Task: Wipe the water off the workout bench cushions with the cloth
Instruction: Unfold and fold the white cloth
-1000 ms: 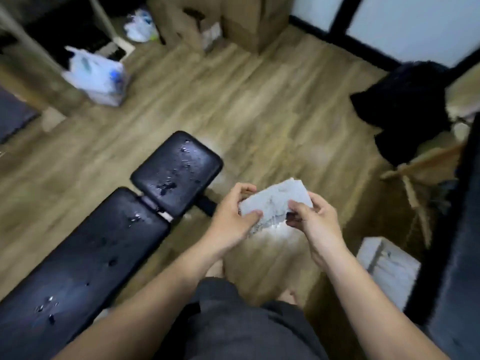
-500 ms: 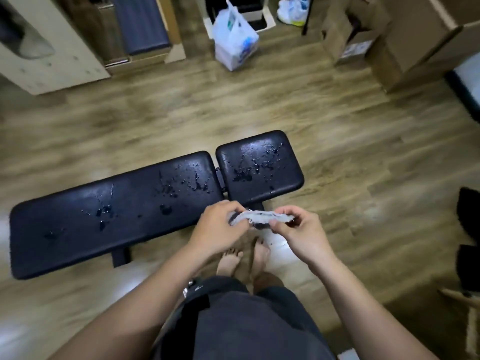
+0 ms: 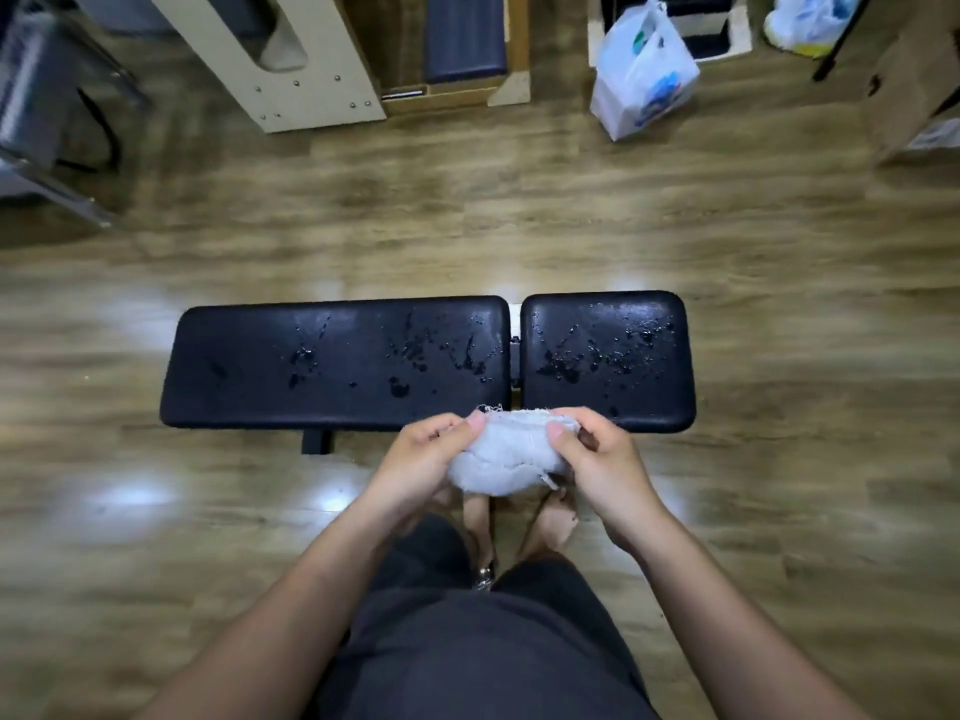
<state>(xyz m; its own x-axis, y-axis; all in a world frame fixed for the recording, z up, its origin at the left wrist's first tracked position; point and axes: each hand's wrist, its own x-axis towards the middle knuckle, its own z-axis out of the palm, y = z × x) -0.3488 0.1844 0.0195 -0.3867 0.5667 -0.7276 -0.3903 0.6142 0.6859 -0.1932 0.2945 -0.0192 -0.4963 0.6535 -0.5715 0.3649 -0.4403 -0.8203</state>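
The person stands at the near side of the bench, holding the cloth [image 3: 504, 459] in front of them, just above the near edge where the two cushions meet; the left hand [image 3: 415, 459] pinches one end with thumb on top and fingers curled under, the right hand [image 3: 597, 459] pinches the other end the same way; between them the cloth sags in a soft, bunched wad, not yet touching either cushion.

The long cushion [image 3: 332, 363] and the short cushion [image 3: 608, 361] both carry water [image 3: 558, 368], beaded and streaked mostly across the middle and towards the far edge; none of it looks wiped yet.

From here I'd worry about three things; a cloth this balled-up offers little face, so it may push drops about instead of soaking them up; a sweep towards the body could drive water off the near edge onto the glossy floor [image 3: 208, 511], right by the bare feet [image 3: 550, 517], and that looks slippery; a stroke across the gap [image 3: 514, 356] could shove water down between the cushions where the cloth won't reach; the frayed threads at the cloth's top edge might also snag there.
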